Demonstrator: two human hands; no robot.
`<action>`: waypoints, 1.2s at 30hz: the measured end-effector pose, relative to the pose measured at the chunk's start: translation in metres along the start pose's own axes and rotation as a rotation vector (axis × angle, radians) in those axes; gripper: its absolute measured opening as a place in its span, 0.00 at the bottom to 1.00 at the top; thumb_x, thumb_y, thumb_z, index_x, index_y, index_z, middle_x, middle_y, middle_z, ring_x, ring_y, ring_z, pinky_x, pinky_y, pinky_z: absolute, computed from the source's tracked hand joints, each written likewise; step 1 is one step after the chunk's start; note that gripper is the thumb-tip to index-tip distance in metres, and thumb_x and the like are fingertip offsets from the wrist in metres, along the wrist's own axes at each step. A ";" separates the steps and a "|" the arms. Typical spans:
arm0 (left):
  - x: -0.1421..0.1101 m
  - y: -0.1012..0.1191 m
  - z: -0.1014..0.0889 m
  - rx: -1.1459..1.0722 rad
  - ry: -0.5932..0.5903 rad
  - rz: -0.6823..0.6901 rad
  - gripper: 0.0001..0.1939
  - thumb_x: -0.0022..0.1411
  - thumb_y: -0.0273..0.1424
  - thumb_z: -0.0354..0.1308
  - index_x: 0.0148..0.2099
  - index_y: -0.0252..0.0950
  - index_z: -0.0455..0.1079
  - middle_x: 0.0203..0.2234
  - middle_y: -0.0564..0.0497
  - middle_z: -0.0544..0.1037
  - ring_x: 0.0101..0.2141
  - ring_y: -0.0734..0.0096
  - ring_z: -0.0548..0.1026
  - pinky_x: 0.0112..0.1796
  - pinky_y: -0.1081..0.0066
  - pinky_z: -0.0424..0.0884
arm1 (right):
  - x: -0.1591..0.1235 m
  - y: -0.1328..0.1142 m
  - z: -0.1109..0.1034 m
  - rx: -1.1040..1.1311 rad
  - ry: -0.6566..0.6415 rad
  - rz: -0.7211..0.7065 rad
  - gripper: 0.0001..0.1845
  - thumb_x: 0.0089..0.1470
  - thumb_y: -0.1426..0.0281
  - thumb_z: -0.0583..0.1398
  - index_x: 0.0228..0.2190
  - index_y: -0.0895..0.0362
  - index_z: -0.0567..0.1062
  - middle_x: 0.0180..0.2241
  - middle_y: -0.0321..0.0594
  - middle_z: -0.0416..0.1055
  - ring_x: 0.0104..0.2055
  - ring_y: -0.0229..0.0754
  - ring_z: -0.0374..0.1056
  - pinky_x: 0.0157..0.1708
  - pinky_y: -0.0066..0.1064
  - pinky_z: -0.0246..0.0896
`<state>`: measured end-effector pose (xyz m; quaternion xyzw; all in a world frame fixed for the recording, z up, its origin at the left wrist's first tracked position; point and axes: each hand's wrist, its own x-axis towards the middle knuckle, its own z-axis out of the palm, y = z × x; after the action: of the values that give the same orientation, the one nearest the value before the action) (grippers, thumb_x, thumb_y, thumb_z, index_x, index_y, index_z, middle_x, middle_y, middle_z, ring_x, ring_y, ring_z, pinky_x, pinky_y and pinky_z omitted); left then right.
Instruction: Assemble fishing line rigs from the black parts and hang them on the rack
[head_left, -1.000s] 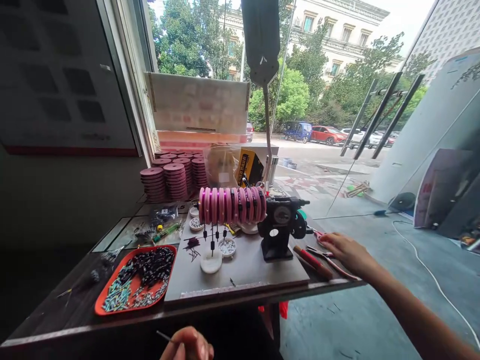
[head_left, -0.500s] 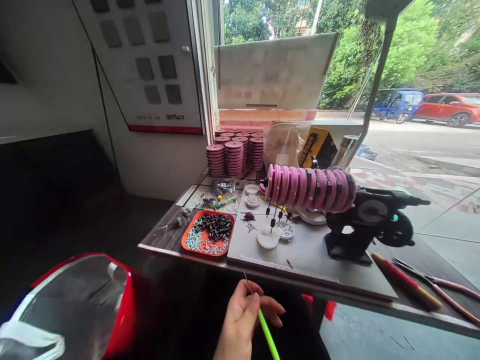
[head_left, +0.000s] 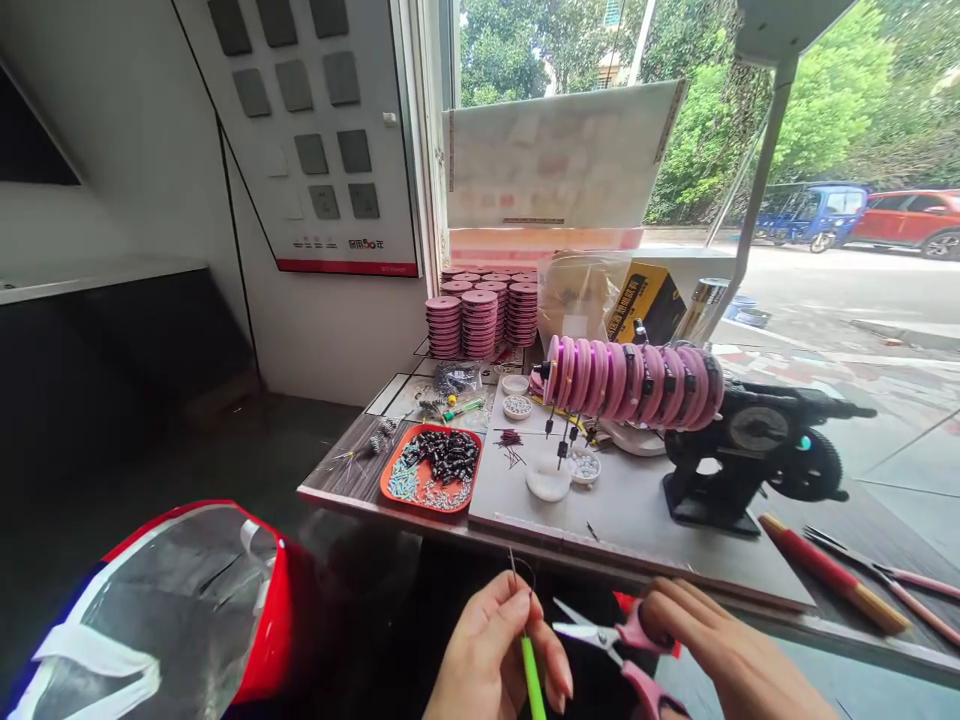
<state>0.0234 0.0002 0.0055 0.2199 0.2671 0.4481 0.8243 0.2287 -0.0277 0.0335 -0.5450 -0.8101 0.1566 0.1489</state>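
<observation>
Low in the middle of the head view, my left hand [head_left: 487, 645] is closed in a pinch on a green-handled needle [head_left: 532, 680]. Its thin metal tip points up past my thumb. A fine dark loop, perhaps thread or wire, curves beside the tip. To the right, my right hand [head_left: 720, 640] grips a pair of scissors [head_left: 600, 634] with pink handles. The scissor blades are spread and point left towards my left hand, apart from it. Both hands are in front of the table's near edge.
An orange tray [head_left: 386, 480] holds black pieces and small beads. Pink discs sit on a black hand-cranked machine [head_left: 712, 490]; black pieces dangle below. Stacks of pink discs [head_left: 480, 320] stand behind. Pliers [head_left: 885, 570] and a red-handled brush [head_left: 832, 570] lie right. A red-rimmed bag [head_left: 270, 610] is at left.
My right hand has come into plain view at the right with the scissors, blades spread. My left hand still pinches the green-handled needle. The view has shifted slightly.
</observation>
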 end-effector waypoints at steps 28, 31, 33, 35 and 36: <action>-0.006 0.009 0.000 -0.092 -0.196 -0.047 0.07 0.61 0.31 0.55 0.32 0.33 0.67 0.15 0.52 0.76 0.15 0.75 0.70 0.28 0.69 0.67 | 0.036 -0.009 -0.016 0.297 -0.314 0.133 0.06 0.48 0.71 0.56 0.22 0.57 0.65 0.24 0.32 0.65 0.27 0.35 0.56 0.25 0.25 0.46; -0.004 0.007 -0.003 -0.103 -0.213 -0.047 0.06 0.61 0.31 0.55 0.33 0.33 0.67 0.15 0.52 0.77 0.16 0.74 0.71 0.28 0.69 0.67 | 0.036 -0.012 -0.019 0.346 -0.343 0.151 0.06 0.48 0.71 0.56 0.22 0.57 0.65 0.24 0.32 0.64 0.27 0.35 0.56 0.25 0.25 0.46; -0.001 0.003 -0.005 -0.127 -0.229 -0.039 0.06 0.61 0.31 0.55 0.33 0.33 0.68 0.15 0.51 0.77 0.16 0.74 0.71 0.28 0.70 0.67 | 0.036 -0.014 -0.021 0.389 -0.370 0.173 0.06 0.48 0.70 0.56 0.22 0.57 0.65 0.24 0.31 0.63 0.27 0.35 0.55 0.24 0.24 0.46; 0.002 -0.001 -0.007 -0.169 -0.259 -0.013 0.07 0.59 0.32 0.57 0.33 0.33 0.68 0.14 0.51 0.77 0.14 0.75 0.70 0.25 0.71 0.68 | 0.035 -0.014 -0.023 0.416 -0.393 0.197 0.06 0.47 0.69 0.57 0.23 0.57 0.65 0.24 0.31 0.62 0.28 0.35 0.54 0.24 0.24 0.45; 0.002 -0.002 -0.008 -0.181 -0.266 -0.005 0.07 0.59 0.33 0.58 0.32 0.33 0.69 0.14 0.52 0.77 0.13 0.75 0.70 0.25 0.72 0.68 | 0.035 -0.013 -0.023 0.422 -0.398 0.203 0.06 0.47 0.69 0.57 0.23 0.57 0.65 0.25 0.31 0.62 0.28 0.35 0.54 0.25 0.24 0.45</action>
<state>0.0209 0.0023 -0.0022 0.2016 0.1147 0.4350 0.8700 0.2144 0.0025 0.0628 -0.5390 -0.7142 0.4390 0.0809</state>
